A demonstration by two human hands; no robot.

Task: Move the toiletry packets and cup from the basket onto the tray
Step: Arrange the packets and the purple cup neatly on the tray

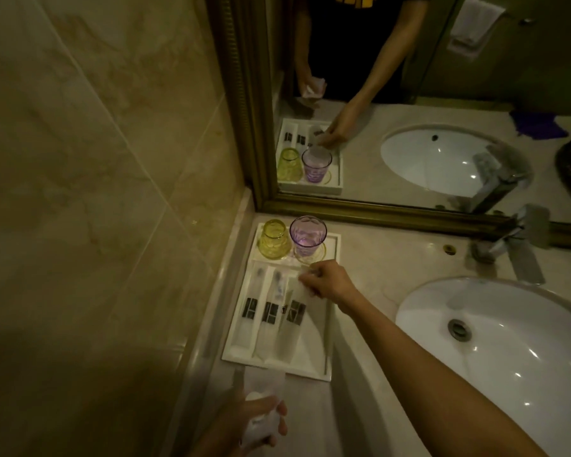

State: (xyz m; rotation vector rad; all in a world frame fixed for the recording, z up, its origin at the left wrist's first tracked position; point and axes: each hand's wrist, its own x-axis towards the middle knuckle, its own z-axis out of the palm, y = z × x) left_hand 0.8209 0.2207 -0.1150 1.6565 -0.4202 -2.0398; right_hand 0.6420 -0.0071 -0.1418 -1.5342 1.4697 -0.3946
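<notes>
Head view, nearest first: the left hand [261, 420] sits low at the frame's edge over the marble bench [370, 262], its grip clenched around a few blurred white packets [264, 380] that stick out toward the tray; just beyond, the white tray [234, 344] lies in the corner against the tiled wall [96, 159]; in its long slots lie three toiletry packets [267, 311], each with a dark label, side by side; the right hand [327, 282] reaches in from the right over the third one, its grip pinched on the top end of that packet [294, 311], which sits slightly askew; at the tray's far end a yellow cup [273, 239] stands mouth down and a purple cup [307, 237] stands upright on a ring, touching or nearly so; right of the tray sits the white sink [508, 341] with a metal tap [521, 245]; behind all this a gold-framed mirror [409, 94] repeats the scene.
</notes>
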